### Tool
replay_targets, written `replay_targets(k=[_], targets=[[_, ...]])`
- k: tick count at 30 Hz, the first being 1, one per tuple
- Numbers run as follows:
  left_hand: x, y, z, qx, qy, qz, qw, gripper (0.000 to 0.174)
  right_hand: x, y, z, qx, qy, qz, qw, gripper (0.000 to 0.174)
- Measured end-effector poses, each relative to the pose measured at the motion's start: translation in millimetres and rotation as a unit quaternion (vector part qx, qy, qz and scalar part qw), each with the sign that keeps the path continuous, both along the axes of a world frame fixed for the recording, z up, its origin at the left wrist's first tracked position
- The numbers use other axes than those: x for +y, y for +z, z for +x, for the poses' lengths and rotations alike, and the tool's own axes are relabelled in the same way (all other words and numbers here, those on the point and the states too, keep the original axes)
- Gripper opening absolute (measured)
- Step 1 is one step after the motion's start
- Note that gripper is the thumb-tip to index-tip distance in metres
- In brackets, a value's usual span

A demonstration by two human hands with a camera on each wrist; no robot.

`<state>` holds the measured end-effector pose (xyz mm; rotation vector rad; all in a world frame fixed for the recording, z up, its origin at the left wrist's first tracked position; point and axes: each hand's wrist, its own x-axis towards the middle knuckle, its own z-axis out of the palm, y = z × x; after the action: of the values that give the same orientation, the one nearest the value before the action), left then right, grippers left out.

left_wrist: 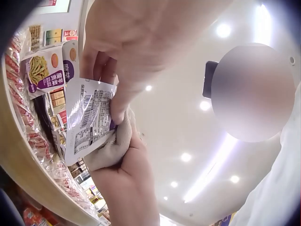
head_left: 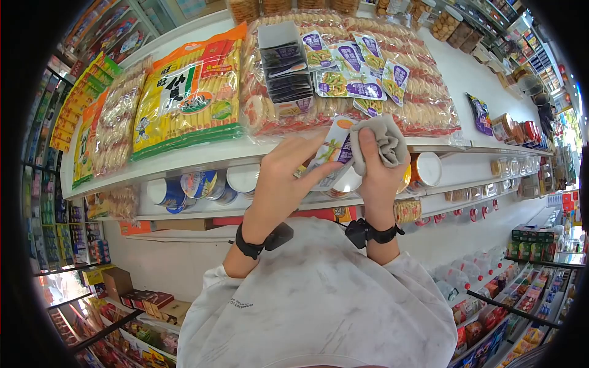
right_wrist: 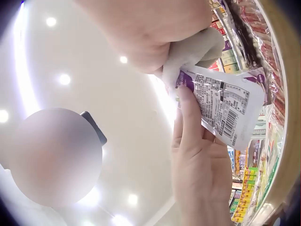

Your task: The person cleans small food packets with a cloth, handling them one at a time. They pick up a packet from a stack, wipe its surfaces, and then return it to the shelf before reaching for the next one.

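Note:
My left hand (head_left: 283, 173) pinches a small snack packet (head_left: 335, 140) between thumb and fingers, above the shelf's front edge. In the left wrist view the packet's silvery printed back (left_wrist: 89, 117) with a barcode faces the camera. My right hand (head_left: 381, 184) grips a folded grey cloth (head_left: 386, 142), its thumb over the top. The cloth lies against the packet's edge, as the right wrist view also shows. Behind the hands stands an open display box (head_left: 280, 38) of upright packets. Several matching packets (head_left: 350, 86) lie loose beside it, on bags of round crackers (head_left: 423, 113).
A large yellow snack bag (head_left: 190, 92) lies left on the white shelf (head_left: 153, 162). Farther right are a dark purple pouch (head_left: 480, 114) and jars (head_left: 446, 23). Cans (head_left: 426, 169) fill the tier below, close under my hands. Stocked racks (head_left: 67, 227) flank both sides.

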<state>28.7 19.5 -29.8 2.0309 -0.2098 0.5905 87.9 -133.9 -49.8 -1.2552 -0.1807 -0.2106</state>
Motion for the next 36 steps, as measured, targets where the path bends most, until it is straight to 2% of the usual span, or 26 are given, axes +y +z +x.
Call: replay_targets(k=[2, 5, 8, 11, 15, 18, 21, 24, 27, 29, 32, 35, 36], targets=[[2.3, 2.1, -1.5, 0.035, -0.022, -0.023, 0.999, 0.046, -1.8, -4.3, 1.5, 0.000, -0.009, 0.021, 1.000, 0.025], [13.6, -3.5, -2.4, 0.055, -0.075, 0.005, 0.996, 0.044, -8.5, 3.6, 8.9, 0.052, -0.019, 0.168, 0.984, 0.025], [9.8, -2.0, -2.9, 0.025, 0.009, -0.073, 0.997, 0.043, -8.3, 5.0, 10.1, 0.022, 0.024, 0.172, 0.985, 0.032], [10.8, -7.6, 1.9, -0.005, 0.046, -0.027, 0.999, 0.045, 0.4, -2.0, -3.1, 0.053, 0.092, -0.005, 0.994, 0.033], [1.2, 0.2, 3.0, -0.021, 0.095, -0.077, 0.992, 0.048, 9.6, 3.4, -6.8, 0.012, 0.107, -0.036, 0.994, 0.026], [-5.7, -4.4, 1.8, -0.043, 0.102, -0.098, 0.989, 0.047, 5.5, -1.7, -0.7, -0.060, 0.074, -0.120, 0.988, 0.025], [-9.2, -8.3, 2.9, -0.038, 0.083, -0.112, 0.989, 0.041, 2.7, 2.4, 0.2, -0.037, -0.004, -0.100, 0.994, 0.022], [-6.3, -8.3, 5.1, 0.006, 0.046, -0.145, 0.988, 0.034, 3.7, 7.9, -0.6, -0.008, -0.014, -0.045, 0.999, 0.027], [-6.8, -12.5, 5.0, 0.014, 0.056, -0.192, 0.980, 0.031, 5.6, 4.2, -6.2, -0.019, 0.036, -0.075, 0.996, 0.028], [-3.9, -10.8, 4.2, 0.014, 0.064, -0.215, 0.974, 0.030, 13.0, 3.1, -13.8, -0.006, 0.047, -0.049, 0.998, 0.024], [-4.1, -8.7, 1.8, 0.007, 0.068, -0.165, 0.984, 0.031, 11.3, -1.8, -12.3, -0.009, 0.055, -0.067, 0.996, 0.023], [-2.1, -9.5, 2.3, -0.086, 0.124, -0.017, 0.988, 0.030, 7.6, -1.9, -5.0, -0.020, 0.064, -0.108, 0.992, 0.025], [-1.9, -10.8, 3.1, -0.080, 0.111, -0.024, 0.990, 0.032, 7.0, -1.5, -3.9, -0.022, 0.065, -0.120, 0.990, 0.026]])
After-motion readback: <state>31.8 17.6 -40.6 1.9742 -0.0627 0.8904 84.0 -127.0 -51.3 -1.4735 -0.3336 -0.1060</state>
